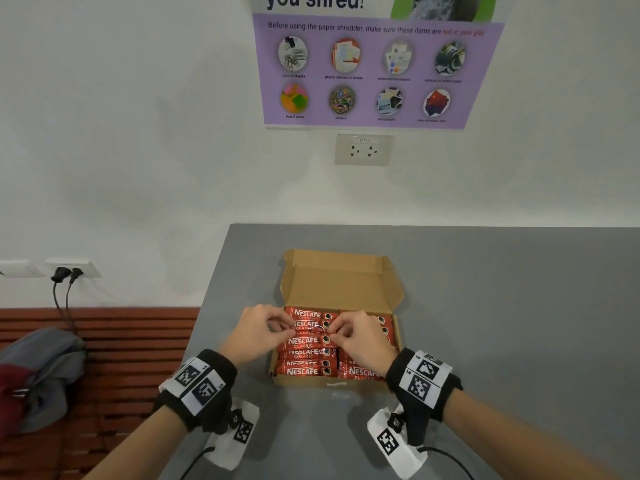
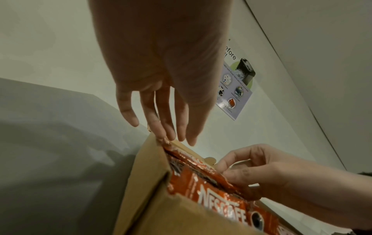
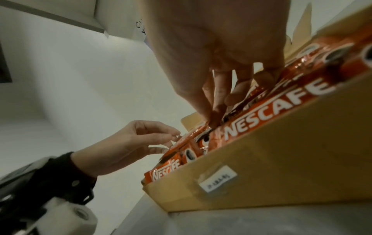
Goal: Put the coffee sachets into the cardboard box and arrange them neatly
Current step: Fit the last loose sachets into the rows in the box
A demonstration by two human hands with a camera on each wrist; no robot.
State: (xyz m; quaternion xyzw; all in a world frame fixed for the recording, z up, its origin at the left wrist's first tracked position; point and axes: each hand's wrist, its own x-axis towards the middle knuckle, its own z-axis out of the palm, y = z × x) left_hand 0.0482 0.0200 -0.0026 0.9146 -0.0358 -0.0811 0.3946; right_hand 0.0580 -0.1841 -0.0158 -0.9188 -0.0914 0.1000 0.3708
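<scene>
The left hand (image 1: pixel 254 332) and the right hand (image 1: pixel 360 337) are both over the cardboard box (image 1: pixel 341 289), each with thumb and fingertips pinched together on one end of a single coffee sachet (image 1: pixel 311 329) that lies crosswise in the left column, second or third row from the far wall. The left wrist view shows the left fingers (image 2: pixel 161 120) reaching down to the sachet's crimped end at the box's left wall; the right wrist view shows the right fingers (image 3: pixel 217 98) closed on the other end near the box's middle. The remaining coffee sachets (image 1: pixel 306 370) fill the box in two columns, lying flat and parallel, labels up, several overlapping their neighbours. The box lid stands open, leaning toward the wall. The box rests on the grey bench (image 1: pixel 502 323), near its left edge. Both wrists carry black straps with printed marker tags. On the wall above hang a power outlet (image 1: pixel 363 150) and a purple shredder poster (image 1: pixel 374 71). Left of the bench, a grey bag (image 1: pixel 41 372) lies on a red slatted seat (image 1: pixel 131 341).
</scene>
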